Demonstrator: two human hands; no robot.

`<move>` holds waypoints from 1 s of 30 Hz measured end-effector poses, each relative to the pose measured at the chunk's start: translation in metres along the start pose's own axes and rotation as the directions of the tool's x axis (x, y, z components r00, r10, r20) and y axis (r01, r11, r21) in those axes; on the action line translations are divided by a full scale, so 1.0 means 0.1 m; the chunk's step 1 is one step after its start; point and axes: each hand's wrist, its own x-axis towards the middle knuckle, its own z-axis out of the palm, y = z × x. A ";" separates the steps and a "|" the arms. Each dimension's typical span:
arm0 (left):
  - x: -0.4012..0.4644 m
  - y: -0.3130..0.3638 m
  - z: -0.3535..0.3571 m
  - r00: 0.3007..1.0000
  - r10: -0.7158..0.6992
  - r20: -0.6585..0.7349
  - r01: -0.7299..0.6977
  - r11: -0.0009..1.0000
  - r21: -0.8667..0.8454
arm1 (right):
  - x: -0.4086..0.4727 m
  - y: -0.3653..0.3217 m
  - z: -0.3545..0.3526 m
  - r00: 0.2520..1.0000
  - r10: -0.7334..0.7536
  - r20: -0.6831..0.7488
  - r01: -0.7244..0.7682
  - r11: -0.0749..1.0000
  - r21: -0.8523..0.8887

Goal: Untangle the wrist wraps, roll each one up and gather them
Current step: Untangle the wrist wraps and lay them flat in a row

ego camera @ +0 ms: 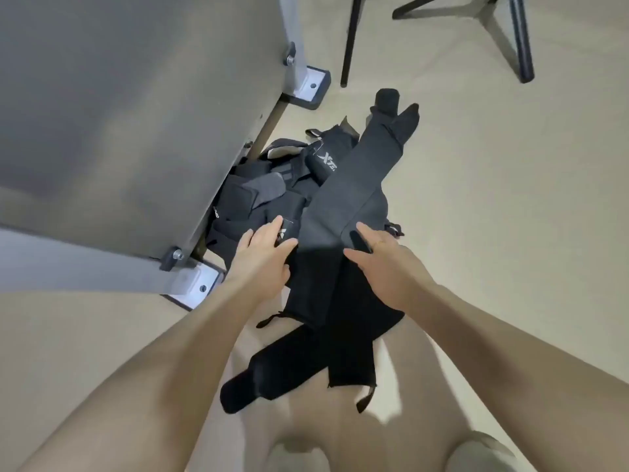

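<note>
A tangle of black wrist wraps [272, 199] lies on the pale floor beside a grey machine. One long black wrap [354, 172] runs diagonally from the upper right down to between my hands. Its lower end [306, 301] hangs over other wraps. Two more black strips [286, 366] spread toward my knees. My left hand [262, 253] grips the left edge of the long wrap, with fingers curled on it near a white logo. My right hand [381, 260] holds its right edge, thumb on top and fingers under the fabric.
The grey machine base [119, 114] with bolted feet [194, 284] stands at the left, partly over the pile. A black chair leg [350, 42] and a black stand [517, 39] are at the top right. Bare floor [510, 199] stretches to the right.
</note>
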 end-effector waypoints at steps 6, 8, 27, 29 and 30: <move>0.40 -0.06 0.04 0.994 -0.097 -0.056 0.102 0.991 0.087 | 0.37 -0.23 0.17 0.990 -0.049 0.134 0.050 0.999 -0.007; 0.41 -0.11 -0.02 0.994 -0.110 0.018 0.108 0.990 0.095 | 0.27 -0.35 0.08 0.975 -0.013 0.221 0.014 1.000 -0.004; -0.09 -0.36 0.12 0.977 0.111 -0.180 -0.166 0.929 -0.331 | 0.43 -0.44 0.10 0.994 0.104 -0.039 -0.110 0.972 -0.206; -0.05 -0.39 0.08 0.971 -0.012 -0.237 -0.100 0.885 -0.455 | 0.23 -0.13 0.10 0.972 0.233 -0.017 -0.232 0.954 -0.189; -0.04 -0.40 0.07 0.964 -0.060 -0.259 -0.078 0.867 -0.491 | 0.11 0.03 0.10 0.956 0.291 0.025 -0.279 0.936 -0.216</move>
